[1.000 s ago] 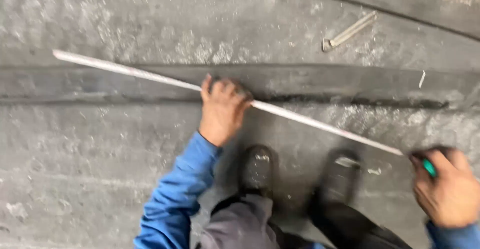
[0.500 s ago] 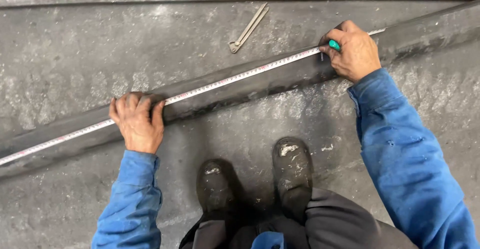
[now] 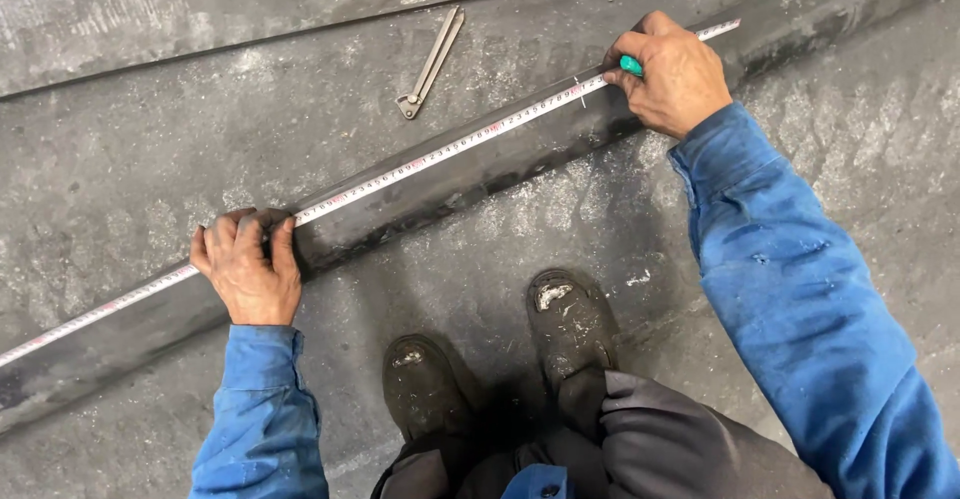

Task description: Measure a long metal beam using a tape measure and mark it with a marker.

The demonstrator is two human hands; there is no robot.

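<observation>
pressing a measuring tape (image 3: 420, 164) flat along a long dark strip (image 3: 480, 174) on the concrete floor (image 3: 150, 139), the person is crouching over the work with both hands on it. the left hand (image 3: 245, 269) is lying palm down, fingers spread and curled over the strip's far edge, pinning the tape there without really gripping it. the right hand (image 3: 675, 69) is closing around a green-tipped marker (image 3: 630, 64), its tip sitting right at the tape's near edge.

judging from how things lie, the measuring is already set up: the tape is running straight and taut along the strip, from the lower left of the view up past the right hand. a small pale tick is showing on the strip just left of the marker (whether it is a finished mark or only a scuff is hard to tell). what looks left is the marking itself, or its completion, at the marker tip, and lifting the tape away.

the tape is looking white and narrow, with fine dark graduations and reddish ones at intervals. the strip beneath it is looking like dull black metal or rubber, flat, worn and dusty, lying diagonally across the floor.

a pair of metal dividers (image 3: 430, 64) is lying shut on the floor beyond the strip, well apart from both hands. two scuffed dark boots (image 3: 500, 359) are standing just below the strip.
</observation>
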